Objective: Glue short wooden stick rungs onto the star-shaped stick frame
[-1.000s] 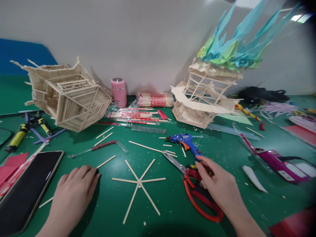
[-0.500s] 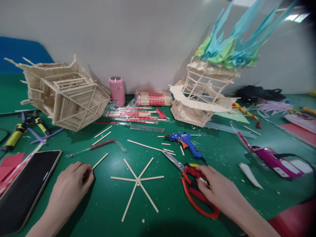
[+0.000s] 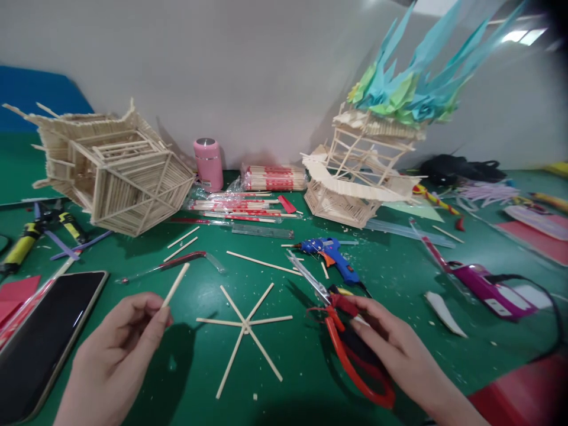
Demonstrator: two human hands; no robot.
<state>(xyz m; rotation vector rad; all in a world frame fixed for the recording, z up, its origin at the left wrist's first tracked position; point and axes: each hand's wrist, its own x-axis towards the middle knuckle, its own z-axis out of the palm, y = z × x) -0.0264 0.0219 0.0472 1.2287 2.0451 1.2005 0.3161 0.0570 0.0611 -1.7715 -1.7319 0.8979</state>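
Between its thumb and fingers, my left hand (image 3: pixel 118 352) pinches a short wooden stick (image 3: pixel 176 283) that points up and away, raised over the table. My right hand (image 3: pixel 394 340) grips red-handled scissors (image 3: pixel 344 331) by the handles, their blades pointing away and to the left, lifted off the surface. On the table between my hands lies a star of thin wooden sticks (image 3: pixel 261 352) meeting at one centre. Just beyond the blades rests a blue glue gun (image 3: pixel 335 255). A longer loose stick (image 3: pixel 261 262) lies beyond the star.
Two stick-built models stand at the back: a tilted house-like one (image 3: pixel 133 177) and one topped with blue paper (image 3: pixel 355 183). A pink bottle (image 3: pixel 208 165) and bundled sticks (image 3: pixel 275 177) are between them. A phone (image 3: pixel 48 343) and pliers (image 3: pixel 26 245) lie left, a magenta tool (image 3: pixel 492 290) right.
My left hand has raised the short stick off the table and tilted it up. My right hand has lifted the scissors slightly from the table.
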